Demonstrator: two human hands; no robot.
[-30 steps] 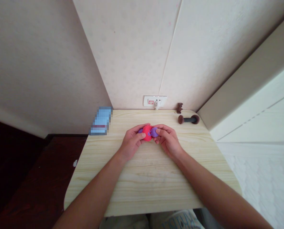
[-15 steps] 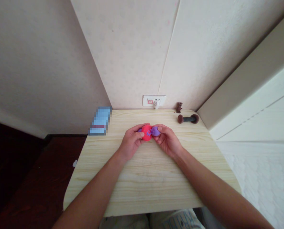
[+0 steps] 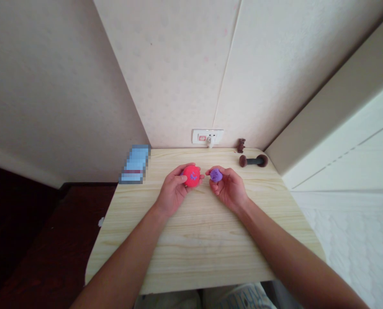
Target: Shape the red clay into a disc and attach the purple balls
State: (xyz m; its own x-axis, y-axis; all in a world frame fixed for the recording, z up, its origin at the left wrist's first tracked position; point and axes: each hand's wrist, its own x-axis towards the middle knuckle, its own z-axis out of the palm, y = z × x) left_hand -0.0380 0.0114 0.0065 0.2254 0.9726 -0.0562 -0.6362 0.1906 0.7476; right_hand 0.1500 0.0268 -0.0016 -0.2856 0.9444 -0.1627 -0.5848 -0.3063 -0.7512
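My left hand (image 3: 173, 189) is closed round a rounded red lump of modelling clay (image 3: 191, 180). Purple smears mark the side of the red clay that faces up, and a bit of purple shows at its left, partly hidden by the fingers. Between the thumb and fingers of my right hand (image 3: 230, 189) is a smaller purple lump of modelling clay (image 3: 216, 174), its near-left face rough and torn. A short gap separates the two lumps. Both hands are over the middle of the pale wooden table (image 3: 204, 249).
Toward the table's back right lies a dumbbell-shaped object (image 3: 253, 161) with brown ends and a dark bar. Behind it stands a small brown figure (image 3: 241, 146). A blurred blue rectangle (image 3: 135, 164) covers the back left corner. The wall socket (image 3: 208, 136) holds a white plug.
The purple clay has come away from the red clay, leaving purple smears on it. My left hand has shifted slightly left and my right hand slightly right.
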